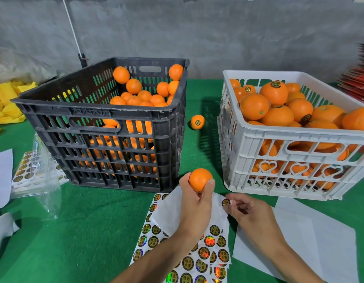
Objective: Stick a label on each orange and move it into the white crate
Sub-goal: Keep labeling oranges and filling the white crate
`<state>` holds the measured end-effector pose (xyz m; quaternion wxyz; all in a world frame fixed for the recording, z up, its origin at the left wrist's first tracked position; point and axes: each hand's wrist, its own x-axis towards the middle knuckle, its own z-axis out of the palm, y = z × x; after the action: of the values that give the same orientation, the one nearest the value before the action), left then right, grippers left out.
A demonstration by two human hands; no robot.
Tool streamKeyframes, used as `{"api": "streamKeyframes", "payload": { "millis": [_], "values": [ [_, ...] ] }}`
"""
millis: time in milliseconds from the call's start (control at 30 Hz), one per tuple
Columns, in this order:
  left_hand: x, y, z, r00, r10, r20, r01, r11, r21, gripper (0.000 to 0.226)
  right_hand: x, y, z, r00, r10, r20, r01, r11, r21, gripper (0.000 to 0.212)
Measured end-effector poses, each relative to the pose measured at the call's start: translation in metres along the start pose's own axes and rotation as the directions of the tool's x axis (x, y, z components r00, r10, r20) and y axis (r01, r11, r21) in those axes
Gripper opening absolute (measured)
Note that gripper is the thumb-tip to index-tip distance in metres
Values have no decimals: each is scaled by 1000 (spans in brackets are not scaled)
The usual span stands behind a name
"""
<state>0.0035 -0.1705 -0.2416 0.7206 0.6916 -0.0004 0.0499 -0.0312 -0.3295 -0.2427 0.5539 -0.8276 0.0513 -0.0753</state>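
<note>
Just in front of the black crate, near its right corner, the left hand grips an orange in curled fingers above a sticker sheet. Right of that corner, the right hand pinches a round label between thumb and fingertip. Further right of the black crate stands the white crate, heaped with labelled oranges, and one labelled orange lies between them.

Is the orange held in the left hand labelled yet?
Cannot tell. The orange in the left hand shows only bare peel, its far side hidden; the right hand pinches a label beside it.
</note>
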Motion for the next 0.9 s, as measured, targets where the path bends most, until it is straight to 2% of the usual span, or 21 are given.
{"api": "streamKeyframes", "payload": {
  "millis": [167,467,733,900],
  "values": [
    [-1,0,0,1000,1,2,-1,1000,-3,43,1,0,0,1000,15,12,-15,1000,7,22],
    [0,1,0,1000,-1,9,1,1000,3,45,-2,-3,0,998,-64,20,64,998,-6,26],
    [-1,3,0,1000,7,7,-7,1000,11,42,-6,-10,-2,986,-166,-16,164,981,-107,32],
    [-1,3,0,1000,10,4,-11,999,38,43,-4,-11,-2,995,-104,6,104,991,-82,28]
  ]
}}
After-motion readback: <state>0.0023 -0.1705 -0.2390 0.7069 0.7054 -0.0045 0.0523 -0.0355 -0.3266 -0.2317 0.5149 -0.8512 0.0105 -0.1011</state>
